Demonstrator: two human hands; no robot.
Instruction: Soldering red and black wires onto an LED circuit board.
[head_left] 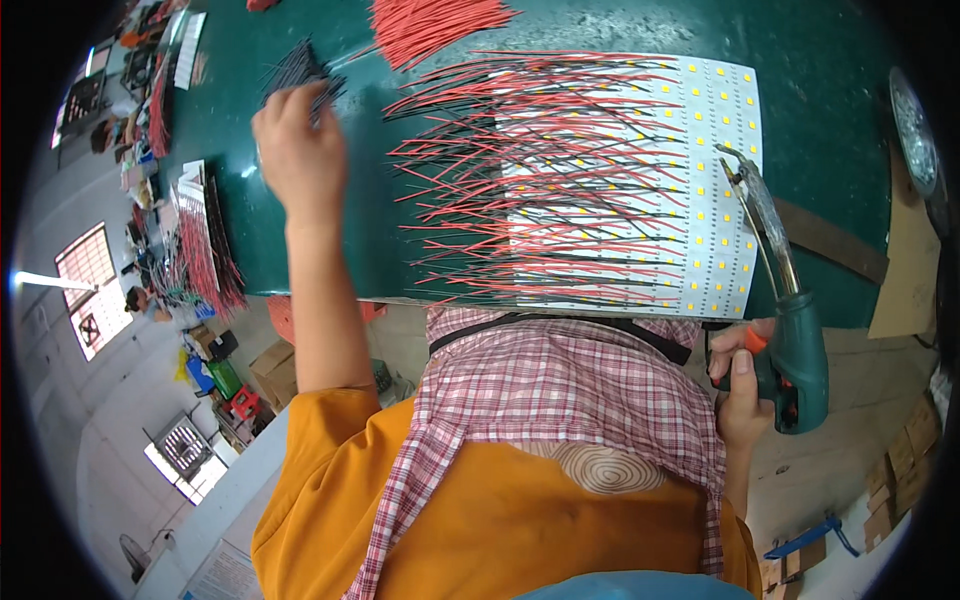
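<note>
My left hand (pixel 300 150) reaches over a small pile of black wires (pixel 303 68) at the back left, its fingers curled together on the near end of the pile. The fingertips are partly hidden, so how many wires they grip does not show. My right hand (pixel 742 385) is wrapped round the handle of a green soldering gun (pixel 800 350) at the table's front edge. The gun's metal tip points up over the right side of a white LED board sheet (pixel 722 230). Rows of red and black wires (pixel 540 180) lie across this sheet and stick out to its left.
A heap of red wires (pixel 430 25) lies at the back of the green table (pixel 360 235). Another wired board (pixel 205 230) rests at the left. A dark flat strip (pixel 835 240) and a round lamp (pixel 915 130) are at the right. Boxes and people are beyond.
</note>
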